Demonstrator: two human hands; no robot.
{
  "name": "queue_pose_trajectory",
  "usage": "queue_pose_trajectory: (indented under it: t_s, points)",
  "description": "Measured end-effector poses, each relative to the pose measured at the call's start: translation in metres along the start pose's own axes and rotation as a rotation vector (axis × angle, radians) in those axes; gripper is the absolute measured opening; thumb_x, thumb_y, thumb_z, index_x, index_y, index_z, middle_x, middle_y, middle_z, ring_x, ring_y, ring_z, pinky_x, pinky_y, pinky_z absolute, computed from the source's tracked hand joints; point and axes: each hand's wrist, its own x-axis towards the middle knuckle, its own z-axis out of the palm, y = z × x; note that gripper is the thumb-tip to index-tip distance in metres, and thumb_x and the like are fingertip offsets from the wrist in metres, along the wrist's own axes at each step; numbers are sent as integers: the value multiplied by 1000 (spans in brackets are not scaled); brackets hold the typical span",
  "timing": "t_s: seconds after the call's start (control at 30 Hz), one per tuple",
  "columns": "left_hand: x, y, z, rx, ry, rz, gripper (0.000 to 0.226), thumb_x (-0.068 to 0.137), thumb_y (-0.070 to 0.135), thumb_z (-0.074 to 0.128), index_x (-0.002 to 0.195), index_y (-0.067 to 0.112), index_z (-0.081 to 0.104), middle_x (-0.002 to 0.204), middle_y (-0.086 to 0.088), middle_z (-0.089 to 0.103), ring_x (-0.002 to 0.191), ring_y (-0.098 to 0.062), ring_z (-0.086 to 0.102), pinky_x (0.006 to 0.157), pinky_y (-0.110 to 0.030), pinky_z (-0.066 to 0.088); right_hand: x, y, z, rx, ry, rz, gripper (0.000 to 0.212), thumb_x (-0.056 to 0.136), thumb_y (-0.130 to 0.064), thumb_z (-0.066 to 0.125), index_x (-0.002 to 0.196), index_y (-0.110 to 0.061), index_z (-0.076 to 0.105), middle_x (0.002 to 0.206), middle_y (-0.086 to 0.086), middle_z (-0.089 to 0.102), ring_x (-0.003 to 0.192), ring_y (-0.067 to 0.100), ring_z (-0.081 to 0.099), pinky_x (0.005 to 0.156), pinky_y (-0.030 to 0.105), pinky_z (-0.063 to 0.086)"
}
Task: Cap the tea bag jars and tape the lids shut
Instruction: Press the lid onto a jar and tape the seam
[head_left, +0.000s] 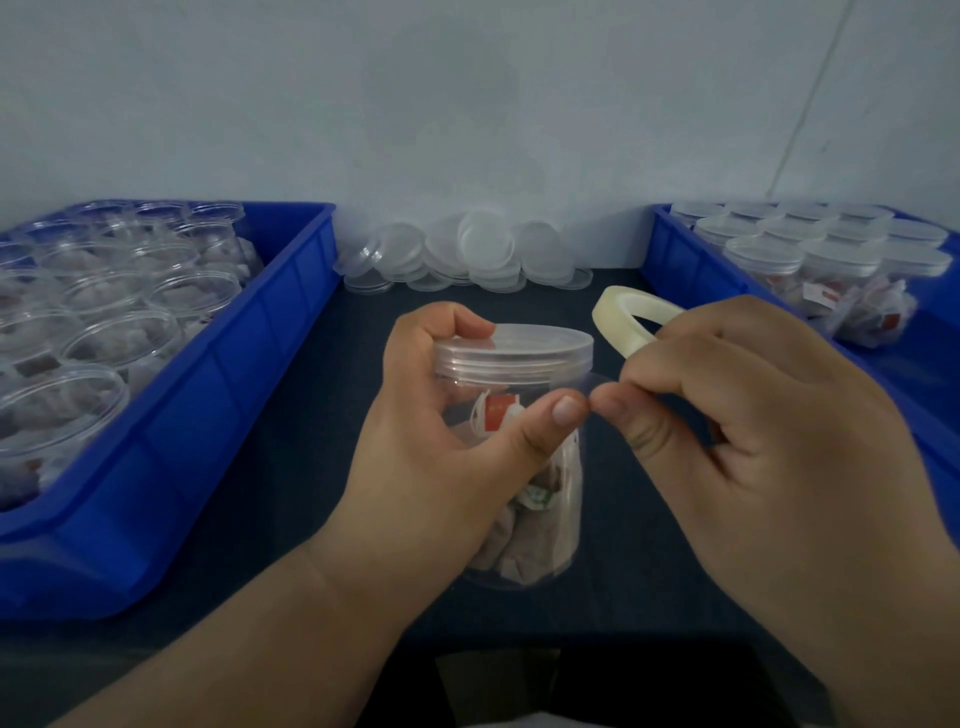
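Dead centre, the left hand (431, 441) grips the capped jar (545, 499), steadying it. The right hand (737, 415) pinches the tape (618, 325), roll at two o'clock, its end meeting the lid (519, 345) seam.

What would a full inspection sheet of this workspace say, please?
Surface: dark table, with a blue bin at each side.
Job's things: jar with its lid on; tape roll; open jars in the left bin; capped jars in the right bin; loose lids piled at the back.
Clutter: tea bags lie loose in the right bin beside the jars.
Hands: left hand grips the jar; right hand holds the tape roll and pinches its strip just below the lid.
Cables: thin line on the wall, cannot tell whether it is a cable.
Surroundings: plain pale wall behind the table.
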Motion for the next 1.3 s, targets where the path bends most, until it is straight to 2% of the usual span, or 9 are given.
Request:
queue_pose_trajectory:
  t_s: [0.23, 0.37, 0.53, 0.73, 0.83, 0.97, 1.1, 1.2, 1.3]
  points:
    - [-1, 4, 1, -42, -21, 33, 53, 71, 68, 73, 110, 48, 43, 111, 26, 67, 102, -2, 70, 75, -9, 53, 2, -1, 0, -15, -40, 23, 35, 96, -42, 51, 84, -14, 68, 81, 0, 59, 74, 19, 54, 64, 40, 47]
    - [-2, 5, 2, -69, -28, 52, 55, 72, 62, 75, 113, 41, 44, 109, 18, 70, 99, -8, 73, 75, -17, 57, 2, -2, 0, -24, -62, 35, 37, 96, -44, 50, 86, -14, 69, 82, 0, 59, 75, 18, 53, 64, 38, 46]
    - [-3, 8, 3, -52, -15, 94, 45, 78, 55, 71, 112, 41, 45, 107, 21, 69, 97, -6, 72, 74, -15, 56, 3, -3, -1, -40, -50, 54, 37, 95, -46, 51, 85, -15, 69, 81, 0, 60, 75, 18, 54, 62, 38, 46]
    - [-3, 6, 2, -66, -5, 178, 39, 83, 38, 67, 114, 30, 45, 107, 17, 66, 91, -12, 73, 72, -19, 57, 10, -6, -7, -32, -180, 142, 43, 90, -63, 41, 82, -29, 64, 78, -12, 57, 70, 5, 46, 60, 14, 31]
    - [-3, 5, 0, -98, -25, 194, 44, 81, 38, 71, 114, 27, 43, 107, 20, 65, 89, -8, 71, 71, -19, 56, 13, -6, -11, 23, -261, 176, 43, 86, -74, 35, 83, -40, 62, 78, -18, 55, 67, -1, 48, 59, 13, 30]
    - [-3, 4, -3, -58, -58, 153, 66, 68, 59, 82, 115, 33, 42, 110, 8, 65, 101, -21, 71, 75, -28, 59, 15, -1, -12, 56, -342, 194, 51, 82, -82, 28, 83, -44, 61, 77, -19, 60, 72, -3, 54, 59, 17, 38]
    - [-2, 5, -2, -120, -42, 98, 46, 75, 45, 77, 110, 36, 48, 103, 14, 71, 88, -11, 74, 67, -20, 57, 13, 3, -9, 154, -367, 263, 44, 82, -84, 28, 96, -51, 54, 80, -22, 64, 77, -9, 59, 49, 12, 43]
    - [2, 1, -3, -235, -6, -67, 36, 69, 52, 75, 99, 43, 57, 88, 14, 71, 76, -6, 71, 65, -21, 56, 9, 9, -4, 291, -392, 320, 28, 83, -72, 36, 101, -54, 49, 92, -28, 60, 76, -7, 59, 69, 3, 41]
    - [4, -5, -7, -311, -27, -180, 35, 62, 50, 78, 92, 42, 63, 88, 6, 74, 81, -16, 74, 66, -28, 59, 7, 12, -4, 371, -352, 309, 29, 87, -65, 41, 113, -55, 48, 75, -13, 63, 57, 3, 58, 50, 8, 42]
